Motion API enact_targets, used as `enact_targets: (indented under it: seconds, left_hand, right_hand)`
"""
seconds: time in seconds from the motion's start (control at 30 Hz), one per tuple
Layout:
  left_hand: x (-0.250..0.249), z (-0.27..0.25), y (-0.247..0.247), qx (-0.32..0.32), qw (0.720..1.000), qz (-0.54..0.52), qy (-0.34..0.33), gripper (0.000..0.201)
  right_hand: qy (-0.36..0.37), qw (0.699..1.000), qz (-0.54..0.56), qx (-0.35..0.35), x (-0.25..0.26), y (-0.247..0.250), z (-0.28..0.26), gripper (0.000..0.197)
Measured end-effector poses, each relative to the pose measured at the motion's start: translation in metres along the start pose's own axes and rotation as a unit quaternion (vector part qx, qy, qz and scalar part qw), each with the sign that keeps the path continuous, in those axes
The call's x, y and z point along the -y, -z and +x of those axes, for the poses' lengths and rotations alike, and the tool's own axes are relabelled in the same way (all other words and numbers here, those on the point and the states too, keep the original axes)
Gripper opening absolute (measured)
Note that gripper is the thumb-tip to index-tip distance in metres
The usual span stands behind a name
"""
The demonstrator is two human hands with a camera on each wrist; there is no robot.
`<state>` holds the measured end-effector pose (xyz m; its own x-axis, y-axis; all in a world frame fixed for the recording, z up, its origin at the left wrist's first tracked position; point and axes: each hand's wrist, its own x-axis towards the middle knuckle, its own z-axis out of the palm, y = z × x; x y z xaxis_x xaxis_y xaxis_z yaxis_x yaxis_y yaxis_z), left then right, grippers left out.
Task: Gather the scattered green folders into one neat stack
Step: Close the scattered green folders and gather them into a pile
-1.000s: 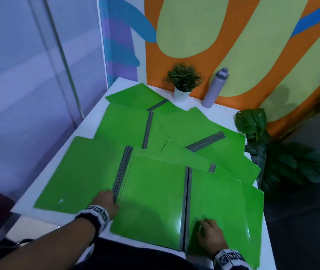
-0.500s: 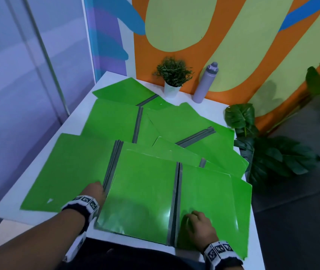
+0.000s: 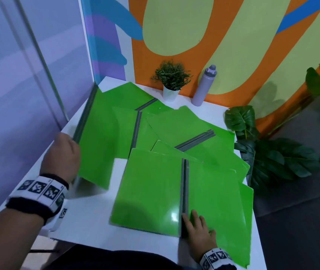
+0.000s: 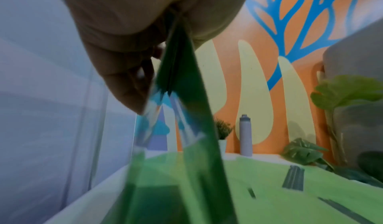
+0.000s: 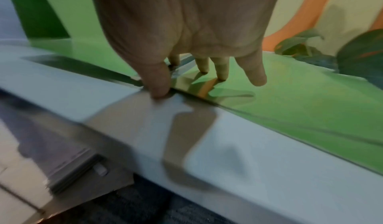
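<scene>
On the white table (image 3: 89, 221), green folders (image 3: 186, 127) lie scattered, unstacked: left hand (image 3: 61, 152) grips one lifted folder (image 3: 100, 145) at left, right hand (image 3: 198, 230) rests flat on the near folder (image 3: 149, 191).

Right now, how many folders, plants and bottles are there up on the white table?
Green folders: 5 by the grey spines showing, one of them lifted by the left hand; the overlaps may hide more
Small potted plant: 1
Purple bottle: 1
Total: 7 at least
</scene>
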<state>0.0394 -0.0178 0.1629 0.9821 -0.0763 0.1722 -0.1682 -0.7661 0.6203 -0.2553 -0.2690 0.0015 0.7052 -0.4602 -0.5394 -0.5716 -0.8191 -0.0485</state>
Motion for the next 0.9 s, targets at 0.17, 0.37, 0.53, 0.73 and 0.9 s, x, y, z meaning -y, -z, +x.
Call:
enact_targets:
  seconds: [0.17, 0.37, 0.53, 0.73, 0.9]
  left_hand:
    - [-0.015, -0.003, 0.014, -0.038, 0.992, -0.122, 0.007, 0.020]
    - [-0.015, -0.014, -0.005, 0.033, 0.967, -0.233, 0.094, 0.050]
    - [-0.004, -0.033, -0.055, 0.218, 0.919, -0.287, 0.161, 0.073]
    - [-0.016, -0.060, -0.086, 0.351, 0.845, -0.328, 0.235, 0.032]
    - [-0.003, -0.051, -0.098, 0.387, 0.744, -0.413, 0.354, 0.054]
  right_hand:
    - [-0.047, 0.988, 0.096, -0.111, -0.024, 0.034, 0.000, 0.085]
    - [-0.121, 0.880, 0.284, -0.361, -0.024, 0.092, -0.005, 0.048]
    - [0.032, 0.762, 0.409, -0.501, 0.006, 0.134, -0.006, 0.047]
    - [0.305, 0.842, 0.187, -0.405, 0.061, 0.101, -0.012, 0.038]
    - [0.373, 0.854, 0.164, -0.324, 0.068, 0.049, -0.001, 0.039]
